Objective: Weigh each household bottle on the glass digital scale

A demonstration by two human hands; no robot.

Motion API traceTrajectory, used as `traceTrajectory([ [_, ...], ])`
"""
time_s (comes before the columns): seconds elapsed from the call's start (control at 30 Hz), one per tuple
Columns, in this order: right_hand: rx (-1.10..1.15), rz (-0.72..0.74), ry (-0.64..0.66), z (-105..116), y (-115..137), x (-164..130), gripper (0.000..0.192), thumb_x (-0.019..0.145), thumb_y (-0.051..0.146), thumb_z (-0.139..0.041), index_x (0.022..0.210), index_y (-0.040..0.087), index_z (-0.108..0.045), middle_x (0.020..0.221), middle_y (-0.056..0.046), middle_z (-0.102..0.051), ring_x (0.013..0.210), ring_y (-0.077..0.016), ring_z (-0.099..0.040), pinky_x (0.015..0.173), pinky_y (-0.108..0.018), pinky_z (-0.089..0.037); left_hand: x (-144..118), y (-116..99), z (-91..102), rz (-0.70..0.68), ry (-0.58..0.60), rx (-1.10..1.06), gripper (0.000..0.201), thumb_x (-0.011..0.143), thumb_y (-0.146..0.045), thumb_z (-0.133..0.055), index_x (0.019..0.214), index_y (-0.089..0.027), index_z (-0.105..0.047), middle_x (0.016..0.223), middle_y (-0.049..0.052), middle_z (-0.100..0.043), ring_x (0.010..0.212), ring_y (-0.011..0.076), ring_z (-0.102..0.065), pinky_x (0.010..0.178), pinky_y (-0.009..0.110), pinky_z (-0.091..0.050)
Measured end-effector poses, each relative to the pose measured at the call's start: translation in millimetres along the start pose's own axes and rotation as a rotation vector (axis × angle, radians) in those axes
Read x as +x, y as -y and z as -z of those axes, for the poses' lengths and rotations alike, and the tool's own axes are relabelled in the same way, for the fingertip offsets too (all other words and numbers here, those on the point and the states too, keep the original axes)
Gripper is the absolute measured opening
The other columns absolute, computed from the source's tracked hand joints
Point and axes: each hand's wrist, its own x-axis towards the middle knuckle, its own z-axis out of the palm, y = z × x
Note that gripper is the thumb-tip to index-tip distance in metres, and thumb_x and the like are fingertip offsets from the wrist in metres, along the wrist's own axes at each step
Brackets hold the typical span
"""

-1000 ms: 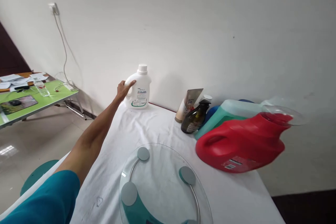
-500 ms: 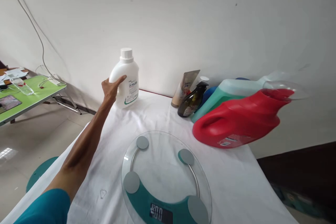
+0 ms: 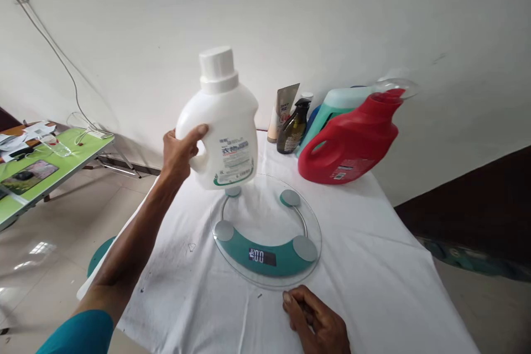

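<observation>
My left hand (image 3: 179, 156) grips the handle of a white detergent bottle (image 3: 226, 121), its thumb over the front side. The bottle is upright, with a white cap and a printed label. It is held up in front of the far left part of a round glass bathroom scale (image 3: 259, 257), covering part of its rim. The scale's display reads 0.0. Near the scale's front edge, my right hand (image 3: 317, 321) rests low over the cloth with curled, closed fingers. I see nothing in it.
A white cloth (image 3: 365, 265) covers the table. Along the wall stand a tube (image 3: 283, 110), a dark pump bottle (image 3: 293, 130), a green jug (image 3: 319, 121) and a red detergent jug (image 3: 348, 144). At left is a green table (image 3: 83, 149) with papers and a plastic bottle.
My left hand has lifted the white bottle off the cloth and brought it nearer and to the right. My right hand has come into view at the front. The view has shifted.
</observation>
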Motion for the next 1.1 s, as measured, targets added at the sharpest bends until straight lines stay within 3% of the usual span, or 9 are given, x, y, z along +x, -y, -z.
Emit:
traceTrajectory([
  [0.2, -0.042, 0.059, 0.11, 4.6, 3.6, 4.7, 0.051, 0.097, 0.067, -0.061, 0.071, 0.023, -0.057, 0.063, 0.001, -0.054, 0.054, -0.0128, -0.046, 0.051, -0.024, -0.041, -50.4, 6.1, -32.0, 0.07, 0.212, -0.086, 0.056, 0.055, -0.06, -0.095, 0.066, -0.018, -0.059, 0.059, -0.002, -0.05, 0.05, 0.0066, -0.038, 0.045, 0.025, -0.03],
  [0.4, 0.001, 0.05, 0.047, -4.4, 2.5, 0.9, 0.048, 0.098, 0.064, -0.061, 0.072, 0.023, -0.053, 0.066, 0.004, -0.046, 0.057, -0.012, -0.038, 0.052, -0.025, -0.033, -77.4, 9.7, -50.4, 0.143, 0.31, -0.112, 0.05, 0.055, -0.052, -0.098, 0.069, -0.015, -0.067, 0.065, 0.003, -0.063, 0.055, 0.0123, -0.055, 0.047, 0.025, -0.041],
  [0.6, -0.025, 0.057, 0.119, 1.1, 6.7, 3.0, 0.047, 0.099, 0.061, -0.06, 0.072, 0.024, -0.049, 0.066, 0.004, -0.042, 0.058, -0.0124, -0.036, 0.053, -0.026, -0.032, -80.8, 20.0, -57.0, 0.155, 0.331, -0.108, 0.048, 0.056, -0.049, -0.099, 0.073, -0.014, -0.071, 0.069, 0.005, -0.069, 0.063, 0.0191, -0.067, 0.051, 0.027, -0.049],
  [0.93, -0.045, 0.038, 0.142, 4.3, 9.5, 4.5, 0.047, 0.099, 0.063, -0.058, 0.073, 0.024, -0.055, 0.066, 0.003, -0.047, 0.057, -0.0137, -0.041, 0.053, -0.026, -0.039, -75.0, 31.7, -57.6, 0.111, 0.363, -0.124, 0.048, 0.056, -0.05, -0.1, 0.075, -0.014, -0.074, 0.066, 0.002, -0.068, 0.058, 0.0141, -0.062, 0.05, 0.024, -0.046],
  [1.1, -0.028, 0.035, 0.13, 1.9, 7.2, 2.5, 0.045, 0.099, 0.061, -0.06, 0.074, 0.024, -0.054, 0.068, 0.003, -0.049, 0.058, -0.0131, -0.04, 0.053, -0.026, -0.037, -73.2, 32.9, -54.6, 0.091, 0.415, -0.112, 0.05, 0.061, -0.056, -0.096, 0.071, -0.015, -0.069, 0.059, -0.002, -0.059, 0.051, 0.0092, -0.049, 0.048, 0.024, -0.038],
])
